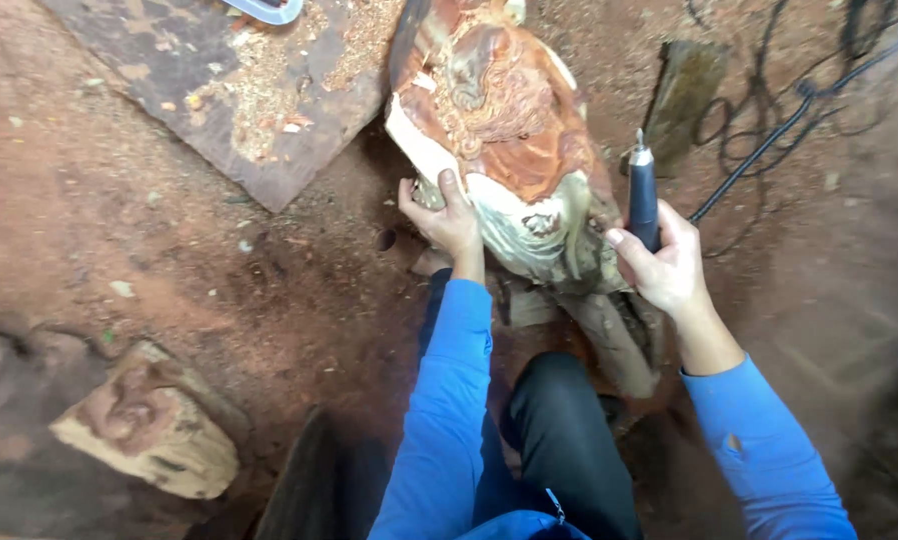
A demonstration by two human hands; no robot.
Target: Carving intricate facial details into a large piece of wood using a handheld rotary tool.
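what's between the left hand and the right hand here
The lower part of the reddish wood carving, seen in the head view; left hand grips its edge, right hand holds a rotary tool.

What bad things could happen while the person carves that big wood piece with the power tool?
The left hand grips the wood carving close to where the tool in the right hand points, so a slip might nick the fingers. The cord trails in loops over the dirt floor and could snag. The carving leans on small wood props, so it might shift.
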